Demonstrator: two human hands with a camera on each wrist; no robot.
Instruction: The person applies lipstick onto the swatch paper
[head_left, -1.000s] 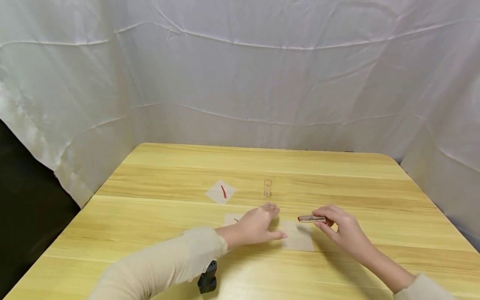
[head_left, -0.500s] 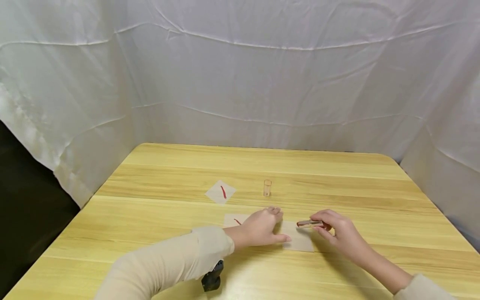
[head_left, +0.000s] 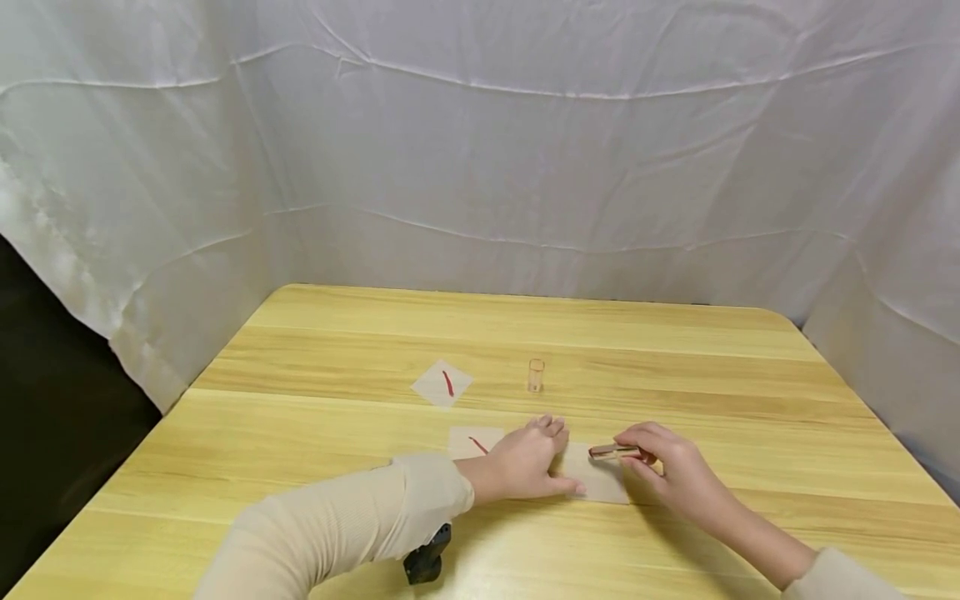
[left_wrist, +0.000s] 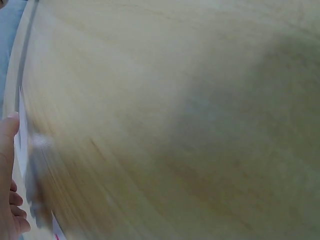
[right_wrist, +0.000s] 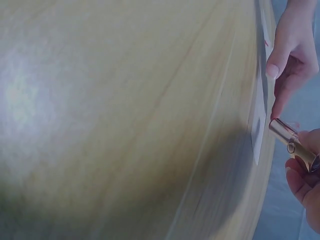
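My right hand [head_left: 678,467] pinches a lipstick [head_left: 613,452] between thumb and fingers, its red tip pointing left over a blank white paper [head_left: 606,487]. In the right wrist view the lipstick [right_wrist: 284,131] shows a shiny metallic tube. My left hand [head_left: 525,458] lies with fingers extended, its thumb at the left edge of that blank paper. Partly under the left hand is a second paper [head_left: 461,443] with a red stroke. In the left wrist view, only part of the left hand [left_wrist: 9,175] shows, at the left edge.
A small clear cap [head_left: 536,377] stands upright behind the left hand. Left of it lies a diamond-turned white paper [head_left: 431,386] with a red stroke. A black device [head_left: 425,560] hangs under the left sleeve. White curtains [head_left: 540,183] surround the wooden table [head_left: 262,433].
My right hand has moved slightly left and down with the lipstick, nearer the blank paper. The left hand has slid a little right, uncovering more of the red stroke beside it.
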